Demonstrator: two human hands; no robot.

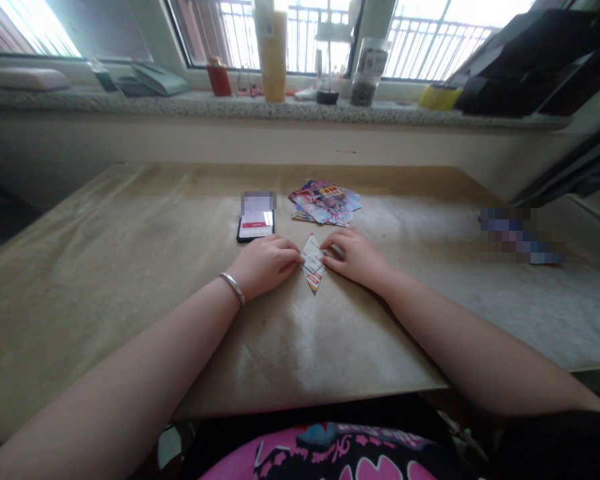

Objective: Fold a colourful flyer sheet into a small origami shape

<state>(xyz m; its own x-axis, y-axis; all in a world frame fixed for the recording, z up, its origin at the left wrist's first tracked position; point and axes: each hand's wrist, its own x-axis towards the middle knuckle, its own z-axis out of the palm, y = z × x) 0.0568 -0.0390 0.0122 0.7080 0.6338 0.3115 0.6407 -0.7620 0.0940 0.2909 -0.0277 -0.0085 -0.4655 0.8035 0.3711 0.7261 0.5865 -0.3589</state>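
A small folded paper piece (313, 263), diamond-shaped with printed colours, lies on the brown paper-covered table (130, 267). My left hand (264, 264), with a silver bangle at the wrist, has its fingers curled and pinches the paper's left edge. On the paper's right edge rests my right hand (356, 257), its fingertips pressed down on it. Just beyond the hands lie a phone (256, 224) with a lit screen and a stack of colourful printed sheets (325, 201).
A granite window ledge (230, 107) at the back carries a yellow cylinder (273, 53), a red cup (219, 79), a jar (368, 72), a yellow bowl (439, 97) and a black device (535, 67). A blurred object (520, 235) lies at the table's right.
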